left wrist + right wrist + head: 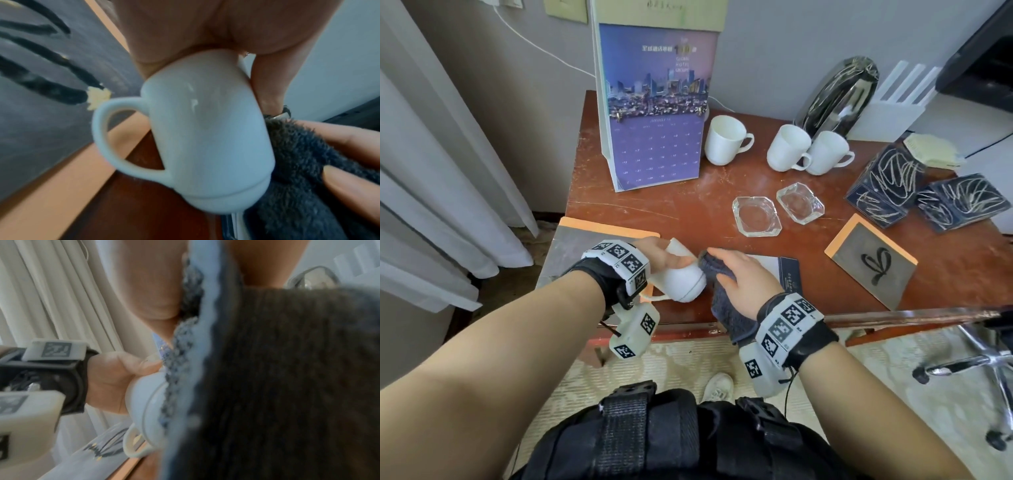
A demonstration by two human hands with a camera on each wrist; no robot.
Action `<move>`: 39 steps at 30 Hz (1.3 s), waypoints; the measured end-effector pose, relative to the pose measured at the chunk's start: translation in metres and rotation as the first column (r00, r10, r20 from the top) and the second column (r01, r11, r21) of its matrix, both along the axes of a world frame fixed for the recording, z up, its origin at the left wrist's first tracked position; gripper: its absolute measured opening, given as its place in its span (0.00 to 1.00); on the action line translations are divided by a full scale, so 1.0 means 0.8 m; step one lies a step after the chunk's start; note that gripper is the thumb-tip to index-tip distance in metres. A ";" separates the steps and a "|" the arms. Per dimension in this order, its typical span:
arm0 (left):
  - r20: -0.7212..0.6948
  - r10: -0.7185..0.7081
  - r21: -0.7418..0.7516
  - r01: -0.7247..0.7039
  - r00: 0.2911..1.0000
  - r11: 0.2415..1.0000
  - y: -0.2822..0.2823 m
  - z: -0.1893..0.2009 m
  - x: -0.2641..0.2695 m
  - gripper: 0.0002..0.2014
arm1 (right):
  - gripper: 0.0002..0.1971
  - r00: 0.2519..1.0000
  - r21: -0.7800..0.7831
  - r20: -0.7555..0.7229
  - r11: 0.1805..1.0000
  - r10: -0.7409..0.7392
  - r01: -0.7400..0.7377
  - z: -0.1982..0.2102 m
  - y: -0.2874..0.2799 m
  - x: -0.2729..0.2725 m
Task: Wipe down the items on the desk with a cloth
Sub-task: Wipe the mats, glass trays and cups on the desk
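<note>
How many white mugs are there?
4: one in the left hand, mug; one by the calendar; two touching, farther right. None seems hidden.

Lighting: soft, even daylight, brightest at the white curtains point(445, 192); shadows faint. Glare: pale sheen on the reddish desk point(722, 181) and the glass ashtrays point(756, 216). Head view: sharp at centre, wide-angle bending at the edges. Left wrist view: motion-blurred, white mug point(203, 138) soft-edged. Right wrist view: dim, dark cloth point(287, 386) fully out of focus.
</note>
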State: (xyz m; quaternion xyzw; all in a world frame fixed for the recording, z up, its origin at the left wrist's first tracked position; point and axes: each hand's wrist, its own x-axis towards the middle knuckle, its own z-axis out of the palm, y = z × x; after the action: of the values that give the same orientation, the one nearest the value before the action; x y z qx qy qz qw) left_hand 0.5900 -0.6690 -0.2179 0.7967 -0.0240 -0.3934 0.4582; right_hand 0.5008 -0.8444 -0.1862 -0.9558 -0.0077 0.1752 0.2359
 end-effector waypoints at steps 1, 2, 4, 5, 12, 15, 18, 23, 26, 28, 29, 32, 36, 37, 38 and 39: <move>0.019 -0.005 -0.057 0.006 1.000 0.998 0.001 0.003 -0.002 0.19 | 0.24 0.999 0.016 0.032 0.999 -0.032 0.032 0.004 -0.005 0.000; 0.009 0.023 -0.142 -0.022 1.000 0.990 0.001 0.003 -0.004 0.13 | 0.25 0.995 0.038 0.074 0.997 -0.069 0.067 0.009 -0.009 0.001; -0.026 0.109 -0.292 -0.112 0.994 0.950 0.003 -0.002 -0.007 0.14 | 0.24 0.977 0.076 0.171 0.990 -0.131 0.119 0.021 -0.015 0.003; -0.018 0.151 -0.329 -0.149 0.988 0.932 0.005 -0.007 -0.008 0.17 | 0.24 0.965 0.084 0.216 0.988 -0.146 0.130 0.026 -0.016 0.005; 0.088 0.070 -0.319 -0.038 0.994 0.947 0.022 -0.024 -0.020 0.21 | 0.24 0.918 -0.130 0.342 0.978 0.200 -0.164 0.025 0.039 0.022; 0.212 -0.032 -0.167 0.069 0.977 0.984 0.027 -0.026 -0.017 0.27 | 0.27 0.871 -0.296 0.296 0.905 0.392 -0.307 0.009 0.061 0.027; 0.134 -0.021 -0.305 0.061 0.991 0.950 0.028 -0.030 -0.018 0.12 | 0.29 0.855 -0.301 0.313 0.897 0.413 -0.323 -0.003 0.049 0.020; 0.025 0.154 -0.404 -0.131 0.988 0.905 0.025 -0.036 -0.024 0.19 | 0.28 0.946 -0.376 0.133 0.898 0.297 -0.229 0.006 0.002 0.011; 0.041 0.147 -0.381 -0.121 0.988 0.917 0.024 -0.034 -0.024 0.18 | 0.27 0.955 -0.369 0.169 0.914 0.243 -0.167 0.025 0.008 0.018; 0.029 0.105 -0.402 -0.085 0.994 0.912 0.026 -0.032 -0.022 0.17 | 0.27 0.935 -0.315 0.238 0.932 0.263 -0.182 0.029 0.032 0.025; 0.045 0.062 -0.387 -0.040 0.997 0.921 0.027 -0.030 -0.022 0.15 | 0.28 0.922 -0.302 0.247 0.928 0.299 -0.219 0.027 0.046 0.027; 0.079 0.014 -0.347 0.015 0.997 0.938 0.029 -0.034 -0.019 0.10 | 0.30 0.911 -0.309 0.207 0.908 0.355 -0.283 0.014 0.066 0.023; 0.022 0.124 -0.438 -0.102 0.992 0.893 0.027 -0.041 -0.025 0.13 | 0.29 0.948 -0.230 0.181 0.948 0.263 -0.219 0.004 0.037 0.016; 0.016 0.127 -0.448 -0.106 0.992 0.888 0.027 -0.041 -0.026 0.16 | 0.28 0.959 -0.204 0.164 0.959 0.230 -0.196 0.005 0.029 0.016; 0.015 0.127 -0.453 -0.107 0.992 0.885 0.027 -0.040 -0.027 0.19 | 0.27 0.971 -0.190 0.134 0.966 0.200 -0.173 0.006 0.021 0.016; 0.015 0.117 -0.450 -0.098 0.993 0.888 0.028 -0.039 -0.027 0.20 | 0.25 0.979 -0.193 0.101 0.969 0.179 -0.157 0.009 0.016 0.018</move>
State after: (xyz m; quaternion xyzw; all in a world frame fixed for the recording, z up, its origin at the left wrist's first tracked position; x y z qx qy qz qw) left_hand 0.5683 -0.6466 -0.2489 0.6778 -0.0794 -0.3347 0.6498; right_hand 0.5155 -0.8318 -0.1793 -0.9780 -0.0865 0.1379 0.1301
